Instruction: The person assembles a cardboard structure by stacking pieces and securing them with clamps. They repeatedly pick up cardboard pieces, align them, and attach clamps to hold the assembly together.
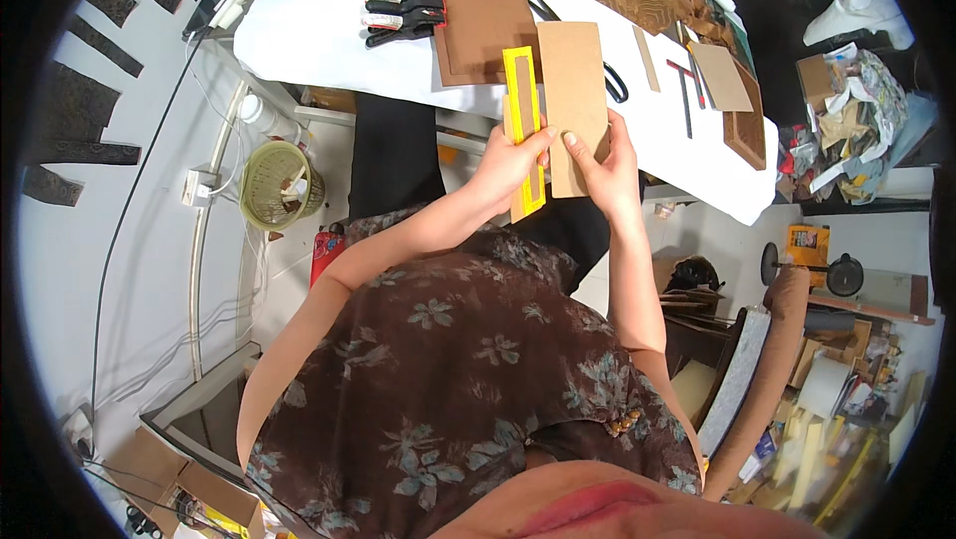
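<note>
My left hand (506,165) pinches a narrow strip with a yellow border (521,66) and a brown middle, thumb on top. A tan strip shows along its left edge, seemingly beneath it. Beside it, my right hand (612,170) grips a tan rectangular flat piece (573,66), like leather or card, with the thumb across its lower part. Both pieces are held upright, side by side, over the table's near edge. Beyond them on the white table (329,41) lies a brown flat panel (483,26), with black spring clamps along its far edge.
More black clamps (405,18) lie left of the panel. A black loop handle (616,84) shows right of the tan piece. Further right are a T-shaped tool (685,101), a tan sheet (722,78) and a brown tray (745,131). A green basket (261,185) stands on the floor at left.
</note>
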